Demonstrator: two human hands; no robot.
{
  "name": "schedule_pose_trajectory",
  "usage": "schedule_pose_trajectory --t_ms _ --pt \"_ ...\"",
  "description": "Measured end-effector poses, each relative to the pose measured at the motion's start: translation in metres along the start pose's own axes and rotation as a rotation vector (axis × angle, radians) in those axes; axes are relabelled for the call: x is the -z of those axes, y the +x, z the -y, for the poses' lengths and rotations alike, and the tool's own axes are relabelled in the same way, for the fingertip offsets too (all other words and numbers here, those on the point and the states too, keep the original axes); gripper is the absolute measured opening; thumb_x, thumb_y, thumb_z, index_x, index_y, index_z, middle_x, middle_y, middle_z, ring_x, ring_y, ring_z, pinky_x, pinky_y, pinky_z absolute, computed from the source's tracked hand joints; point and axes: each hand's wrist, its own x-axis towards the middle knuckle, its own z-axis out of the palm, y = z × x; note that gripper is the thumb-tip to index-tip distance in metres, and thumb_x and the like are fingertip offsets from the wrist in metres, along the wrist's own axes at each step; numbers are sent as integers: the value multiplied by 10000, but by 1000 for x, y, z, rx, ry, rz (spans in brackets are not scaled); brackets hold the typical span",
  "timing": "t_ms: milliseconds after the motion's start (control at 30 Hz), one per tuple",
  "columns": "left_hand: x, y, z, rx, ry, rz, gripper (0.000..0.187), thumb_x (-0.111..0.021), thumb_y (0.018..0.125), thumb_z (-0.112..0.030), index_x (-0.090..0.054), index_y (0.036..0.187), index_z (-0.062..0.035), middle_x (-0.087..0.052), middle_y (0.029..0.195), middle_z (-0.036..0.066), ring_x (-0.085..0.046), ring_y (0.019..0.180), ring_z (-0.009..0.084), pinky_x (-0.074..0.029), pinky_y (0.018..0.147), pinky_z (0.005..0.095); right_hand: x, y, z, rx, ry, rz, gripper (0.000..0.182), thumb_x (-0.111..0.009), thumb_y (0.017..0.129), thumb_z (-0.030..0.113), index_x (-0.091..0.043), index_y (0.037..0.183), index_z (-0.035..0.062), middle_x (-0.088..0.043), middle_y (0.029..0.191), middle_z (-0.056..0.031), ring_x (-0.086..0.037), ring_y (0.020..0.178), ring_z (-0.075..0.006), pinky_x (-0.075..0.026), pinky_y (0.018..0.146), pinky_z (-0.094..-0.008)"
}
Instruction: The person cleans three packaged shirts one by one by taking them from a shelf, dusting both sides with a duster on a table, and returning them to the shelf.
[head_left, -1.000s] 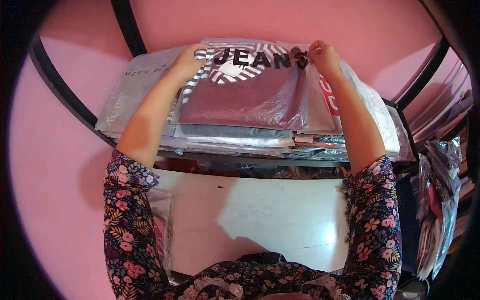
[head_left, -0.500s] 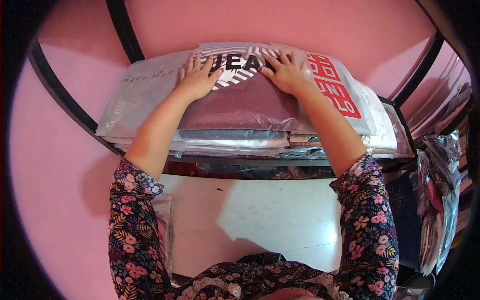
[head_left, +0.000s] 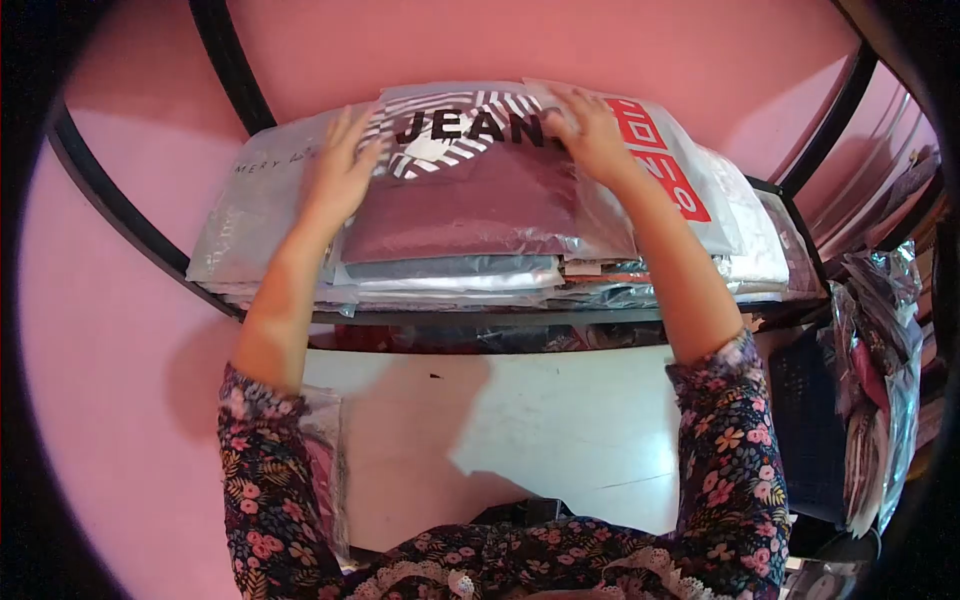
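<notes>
A clear plastic package of a folded maroon garment [head_left: 470, 210], printed JEANS in black over white stripes, lies on top of the stack in the middle. My left hand [head_left: 343, 170], fingers stretched out, is over its left edge, beside a greyish printed package [head_left: 245, 210]. Over its right edge is my right hand [head_left: 597, 142], fingers apart and a ring on one of them. To the right of that hand lies a frosted package with red squares [head_left: 680, 185]. Neither hand grips anything.
More flat packages [head_left: 460, 283] are layered beneath, on a black-framed shelf [head_left: 480, 338]. At the right stands a dark blue basket [head_left: 805, 430], with clear-wrapped garments [head_left: 870, 370] beside it. Another wrapped package [head_left: 325, 460] stands at the lower left, next to the white floor [head_left: 560, 410].
Both hands have come off the flat press on the maroon package and moved apart, the left one outward to the left. More of the JEANS print shows.
</notes>
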Motion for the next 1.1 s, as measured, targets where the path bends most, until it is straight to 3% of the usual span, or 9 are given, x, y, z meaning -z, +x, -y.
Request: schedule_pose_trajectory --t_ms 200,267,333,467,533,567,667,767,1100 --pt "55 -147 -57 -77 -92 -199 337 -508 818 -23 -578 1147 -4 -538 1239 155 -431 1244 309 -292 1052 407 124 -127 43 -113 402 -397 310 -549 850 16 -569 1159 1 -594 1162 -139 -537 1124 -243 -382 970 -329" --pt "52 -208 -63 -97 -164 -75 319 -512 800 11 -589 1109 -3 -575 1169 148 -482 1181 307 -313 1037 413 146 -191 41 -222 338 -410 252 -498 880 7 -582 1116 -14 -600 1121 -120 -554 1035 -194 -411 910 -299" --pt "37 -266 -80 160 -177 108 322 -539 795 0 -585 1114 0 -561 1181 168 -476 1175 329 -317 1038 412 149 -255 32 -459 392 -405 214 -475 897 12 -585 1078 -21 -602 1087 -101 -553 978 -165 -421 868 -276" --pt "-15 -404 -74 437 -67 548 520 -643 787 -154 -487 1274 -62 -347 1388 220 -288 1299 398 -293 1062 419 112 -410 -6 -768 225 -234 180 -516 900 48 -586 1055 -11 -637 989 -92 -587 899 -158 -456 773 -276" --pt "-37 -466 -75 495 -35 716 616 -675 766 -195 -431 1321 -89 -253 1435 219 -205 1333 402 -297 1054 459 106 -459 16 -997 -8 147 275 -589 852 85 -570 1120 28 -627 1027 -148 -591 940 -291 -466 812 -357" --pt "-37 -485 -81 535 -3 875 717 -707 744 -236 -375 1368 -115 -158 1481 218 -123 1368 407 -301 1046 498 92 -507 7 -760 -92 150 317 -611 824 112 -567 1134 62 -590 1066 -192 -543 1023 -349 -436 884 -396" --pt "-26 -466 -141 831 184 1010 870 -749 704 -285 -274 1420 -145 -53 1505 212 -12 1388 406 -313 1000 595 72 -569 38 -741 -418 418 520 -562 839 277 -441 1327 143 -339 1387 -251 -320 1270 -434 -283 1020 -526" --pt "-35 -493 -134 793 212 952 977 -785 659 -289 -212 1443 -191 -30 1508 214 -38 1390 407 -350 942 640 66 -585 48 -689 -484 427 573 -480 870 353 -352 1397 168 -246 1454 -227 -212 1325 -452 -204 1041 -578" --pt "-39 -565 -126 744 243 719 1014 -831 577 -210 -270 1418 -282 -74 1506 194 -155 1370 410 -431 929 557 64 -581 50 -678 -511 423 533 -342 926 419 -347 1405 183 -254 1460 -210 -220 1335 -433 -205 1051 -562"
